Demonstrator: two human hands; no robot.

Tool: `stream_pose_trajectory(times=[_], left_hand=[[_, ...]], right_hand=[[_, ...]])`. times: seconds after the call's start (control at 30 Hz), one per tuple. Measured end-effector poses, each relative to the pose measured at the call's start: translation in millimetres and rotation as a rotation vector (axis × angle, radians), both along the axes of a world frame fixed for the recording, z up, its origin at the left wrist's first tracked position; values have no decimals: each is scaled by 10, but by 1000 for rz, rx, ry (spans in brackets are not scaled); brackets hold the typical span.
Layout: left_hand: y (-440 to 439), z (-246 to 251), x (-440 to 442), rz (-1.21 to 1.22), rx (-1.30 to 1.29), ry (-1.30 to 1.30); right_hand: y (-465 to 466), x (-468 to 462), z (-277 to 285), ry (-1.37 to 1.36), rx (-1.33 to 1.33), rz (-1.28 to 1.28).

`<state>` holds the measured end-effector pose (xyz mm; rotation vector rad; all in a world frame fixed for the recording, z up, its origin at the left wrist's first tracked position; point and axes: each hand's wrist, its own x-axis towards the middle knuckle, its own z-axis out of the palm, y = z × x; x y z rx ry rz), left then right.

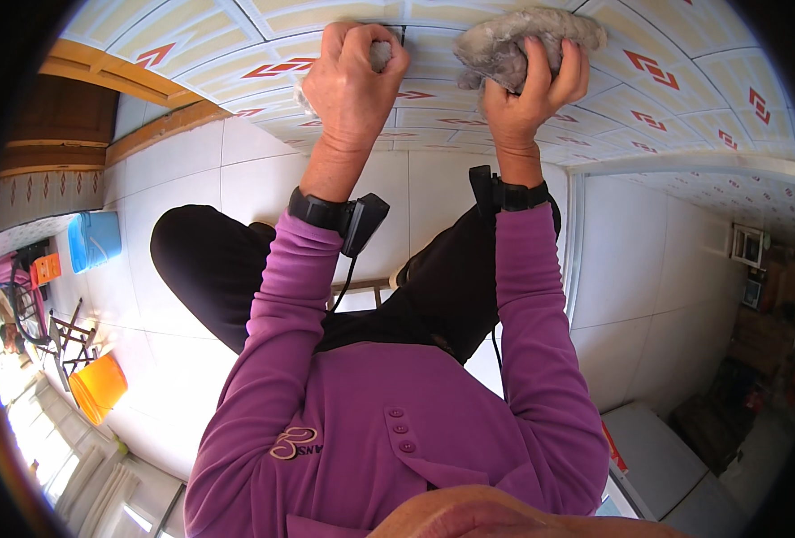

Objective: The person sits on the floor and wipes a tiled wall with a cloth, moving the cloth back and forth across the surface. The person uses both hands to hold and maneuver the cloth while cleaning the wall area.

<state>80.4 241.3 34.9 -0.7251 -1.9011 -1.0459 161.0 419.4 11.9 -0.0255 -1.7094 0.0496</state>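
Note:
Patterned wall tiles (437,60) stand before me, yellowish and white with red marks. My left hand (357,81) is closed around a small grey, rough-looking piece (380,56), which shows between thumb and forefinger; a bit of it also shows past the little-finger side. To its right, my right hand (535,94) grips a bunched grey cloth (532,40) against the tiles, its fingers spread over the folds. A dark line between two tiles runs just beside my left fist. Each wrist wears a black strap with a device on it.
At the left are a wooden door frame (162,131), a blue bucket (94,241), an orange bucket (98,388) and a folding stool (68,339). A white door frame (575,242) stands at the right. Pale floor tiles (175,161) lie below; part of a low seat (360,286) shows between my legs.

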Motion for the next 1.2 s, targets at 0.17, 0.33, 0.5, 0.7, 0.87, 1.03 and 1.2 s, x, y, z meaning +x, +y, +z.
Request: stream_pose_trajectory(times=[0.17,0.33,0.5,0.7,0.87,1.03,1.2], left_hand=[[-108,-140,139,-40,-58,-88],[-129,-171,185,-61,15,-98],[25,-83,93,-16,117,-7],[113,-61,77,24,131,-42],[109,-55,58,9,136,-35],[134,-33,58,18,128,-48],[89,-27,88,7,180,-158]], right_hand=[[6,-8,-10,1,4,-4],[-13,-3,-8,-13,-3,-14],[-16,-16,-11,-3,4,-18],[-4,-13,-29,-6,6,-25],[-2,-28,-31,1,10,-18],[-10,-10,-28,-8,-2,-22],[1,2,-22,-22,4,-35]])
